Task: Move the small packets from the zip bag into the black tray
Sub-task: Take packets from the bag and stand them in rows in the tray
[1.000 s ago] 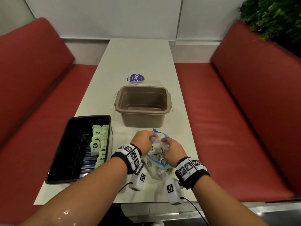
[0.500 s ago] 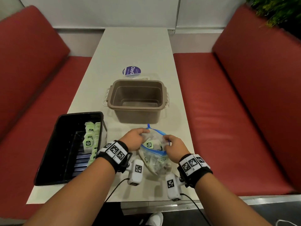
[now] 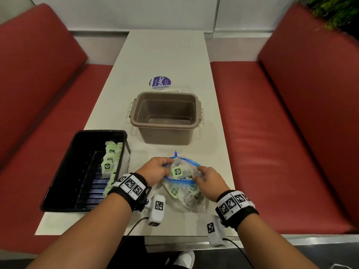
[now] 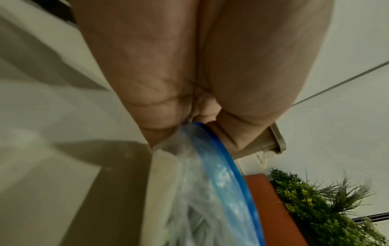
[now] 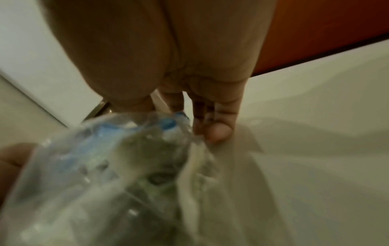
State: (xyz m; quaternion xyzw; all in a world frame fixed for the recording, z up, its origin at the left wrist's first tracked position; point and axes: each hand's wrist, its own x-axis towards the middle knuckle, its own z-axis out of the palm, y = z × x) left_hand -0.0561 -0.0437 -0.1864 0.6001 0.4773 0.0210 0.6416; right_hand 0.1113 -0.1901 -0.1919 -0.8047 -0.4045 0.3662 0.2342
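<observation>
A clear zip bag [image 3: 184,193] with a blue zip rim lies on the table near its front edge, its mouth spread wide. Small green-labelled packets [image 3: 177,171] show inside the mouth and lower in the bag. My left hand [image 3: 155,170] pinches the left side of the rim [image 4: 212,141]. My right hand [image 3: 208,179] pinches the right side of the bag [image 5: 147,149]. The black tray [image 3: 64,171] sits to the left, with several packets [image 3: 109,160] standing along its right wall.
An empty brown plastic tub [image 3: 165,117] stands just beyond the bag. A round purple sticker [image 3: 160,82] lies behind it. Red bench seats [image 3: 262,133] flank the narrow table [image 3: 165,51], and a plant [image 3: 334,10] is at the far right.
Both hands have pulled apart, spreading the bag's mouth from bunched to wide, and a packet now shows in the opening. The head view has tilted slightly.
</observation>
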